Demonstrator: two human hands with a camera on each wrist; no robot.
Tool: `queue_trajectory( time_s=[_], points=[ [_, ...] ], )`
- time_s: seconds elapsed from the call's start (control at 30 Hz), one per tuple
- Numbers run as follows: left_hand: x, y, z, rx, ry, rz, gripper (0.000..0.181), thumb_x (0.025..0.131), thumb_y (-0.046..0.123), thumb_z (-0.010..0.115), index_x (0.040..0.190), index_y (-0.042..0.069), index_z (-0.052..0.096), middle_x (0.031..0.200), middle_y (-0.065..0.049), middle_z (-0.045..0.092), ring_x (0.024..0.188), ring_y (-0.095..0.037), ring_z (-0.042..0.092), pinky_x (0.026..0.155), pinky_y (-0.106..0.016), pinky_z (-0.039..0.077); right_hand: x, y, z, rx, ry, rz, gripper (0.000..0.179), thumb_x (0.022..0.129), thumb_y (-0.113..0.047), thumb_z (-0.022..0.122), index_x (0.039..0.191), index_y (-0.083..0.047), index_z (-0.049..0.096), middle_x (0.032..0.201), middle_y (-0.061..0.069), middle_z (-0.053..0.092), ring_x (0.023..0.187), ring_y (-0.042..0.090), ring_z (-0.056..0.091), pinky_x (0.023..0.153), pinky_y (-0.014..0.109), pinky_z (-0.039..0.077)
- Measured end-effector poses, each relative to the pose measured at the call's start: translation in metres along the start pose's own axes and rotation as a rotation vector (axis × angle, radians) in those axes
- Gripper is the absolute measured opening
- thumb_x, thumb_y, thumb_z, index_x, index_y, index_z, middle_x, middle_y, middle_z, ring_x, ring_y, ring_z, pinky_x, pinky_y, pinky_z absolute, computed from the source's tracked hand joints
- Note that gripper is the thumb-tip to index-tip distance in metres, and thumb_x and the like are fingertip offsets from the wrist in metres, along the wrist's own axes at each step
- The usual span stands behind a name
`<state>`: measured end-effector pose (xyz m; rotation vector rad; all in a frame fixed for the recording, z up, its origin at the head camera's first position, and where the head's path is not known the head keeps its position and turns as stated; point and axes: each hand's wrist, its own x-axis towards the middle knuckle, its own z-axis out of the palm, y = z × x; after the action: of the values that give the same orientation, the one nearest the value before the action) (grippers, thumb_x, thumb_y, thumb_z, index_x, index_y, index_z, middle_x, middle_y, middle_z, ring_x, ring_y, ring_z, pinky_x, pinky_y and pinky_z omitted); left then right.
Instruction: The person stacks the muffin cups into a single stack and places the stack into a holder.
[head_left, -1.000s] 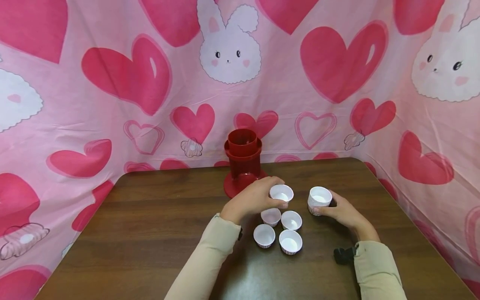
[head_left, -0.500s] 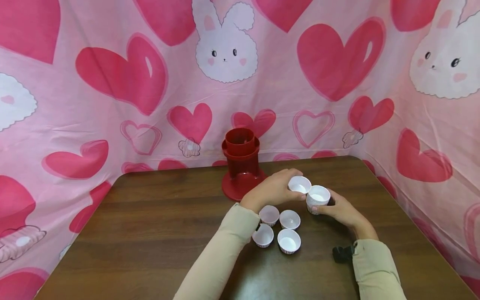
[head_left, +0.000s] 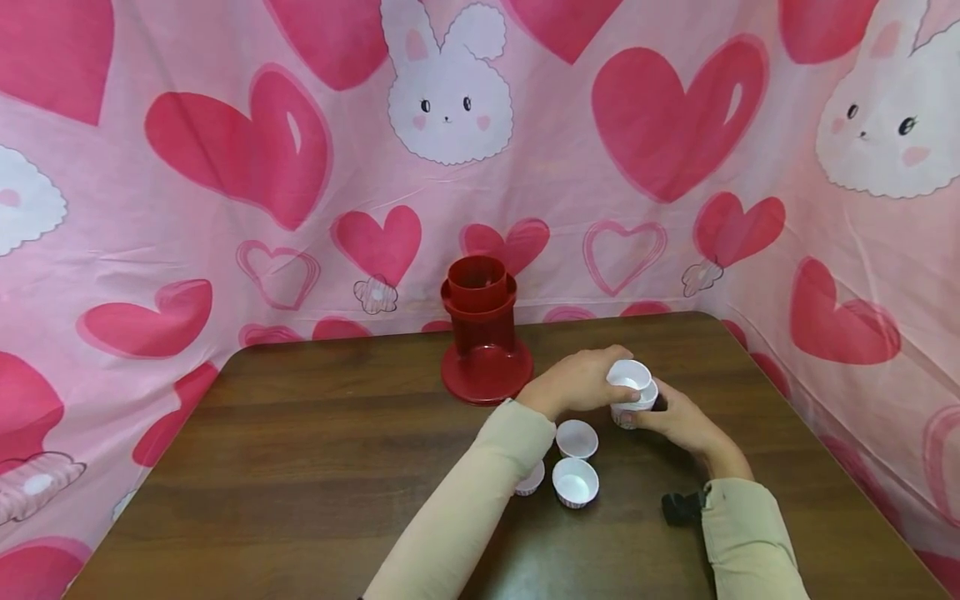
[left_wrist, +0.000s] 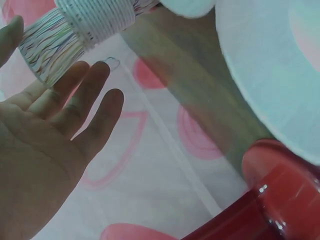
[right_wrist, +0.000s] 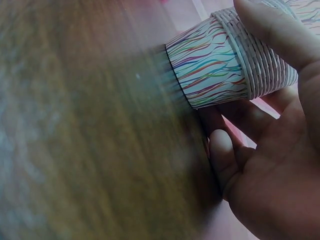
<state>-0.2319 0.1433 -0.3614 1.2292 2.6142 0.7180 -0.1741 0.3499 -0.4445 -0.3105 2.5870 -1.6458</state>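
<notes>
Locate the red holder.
In the head view, the red holder stands near the far edge of the table, left of and beyond the left hand.

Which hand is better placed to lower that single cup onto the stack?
Probably left: the left hand holds the single cup over the stack, while the right hand grips that stack.

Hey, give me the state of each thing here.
Cup stack: upright, nested.
Upper cup: mouth up, over the stack; seating unclear.
Left hand: holds the upper cup.
Right hand: grips the stack.
Front loose cup: upright, open, nothing visible inside.
Loose cup behind it: upright, open.
Third loose cup: upright, partly hidden by the left sleeve.
Red stand: upright, open-topped.
</notes>
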Motion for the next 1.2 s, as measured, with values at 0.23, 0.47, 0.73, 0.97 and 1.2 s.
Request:
queue_trajectory(
  time_s=[0.23,0.47,0.73,0.97,1.2],
  points=[
    [0.007,0.005,0.003,-0.044,0.008,-0.039,0.046,0.094,0.044,0.070,0.133,0.024,0.057,0.113,0.012,0.064,0.101,-0.006,0.058,0.089,-0.024,0.047,-0.001,0.000,0.000,0.007,0.003,0.005,0.064,0.091,-0.017,0.076,0.144,0.002,0.046,0.126,0.017,0.061,0.109,0.024,0.057,0.093,0.032,0.046],
    [0.016,0.011,0.011,-0.041,-0.009,-0.057,0.056,0.093,0.041,0.072,0.141,0.019,0.053,0.121,0.006,0.065,0.103,-0.008,0.059,0.088,-0.022,0.045,-0.002,-0.001,0.000,-0.011,0.015,0.025,0.064,0.090,-0.019,0.078,0.143,0.000,0.047,0.127,0.015,0.060,0.110,0.026,0.054,0.095,0.035,0.045],
    [0.016,0.004,0.020,0.027,-0.046,-0.067,0.059,0.093,0.042,0.072,0.144,0.020,0.052,0.125,0.006,0.065,0.106,-0.008,0.059,0.092,-0.026,0.046,0.001,-0.001,0.000,0.006,0.026,0.019,0.062,0.088,-0.014,0.079,0.138,0.006,0.049,0.121,0.018,0.061,0.105,0.027,0.055,0.092,0.032,0.046],
    [0.010,0.009,0.020,0.141,-0.101,-0.123,0.065,0.097,0.039,0.068,0.153,0.019,0.044,0.143,0.005,0.056,0.122,-0.008,0.056,0.102,-0.028,0.043,0.003,-0.002,0.000,0.003,0.032,0.025,0.065,0.087,-0.013,0.080,0.140,0.006,0.048,0.123,0.019,0.060,0.107,0.028,0.055,0.093,0.033,0.045],
    [-0.001,0.011,0.011,0.268,-0.195,-0.152,0.066,0.099,0.029,0.064,0.158,0.020,0.035,0.156,0.002,0.042,0.138,-0.014,0.043,0.110,-0.039,0.038,0.003,-0.001,0.001,-0.008,0.007,0.021,0.069,0.089,-0.015,0.078,0.144,0.006,0.043,0.131,0.023,0.056,0.114,0.033,0.052,0.100,0.051,0.042]
  ],
)
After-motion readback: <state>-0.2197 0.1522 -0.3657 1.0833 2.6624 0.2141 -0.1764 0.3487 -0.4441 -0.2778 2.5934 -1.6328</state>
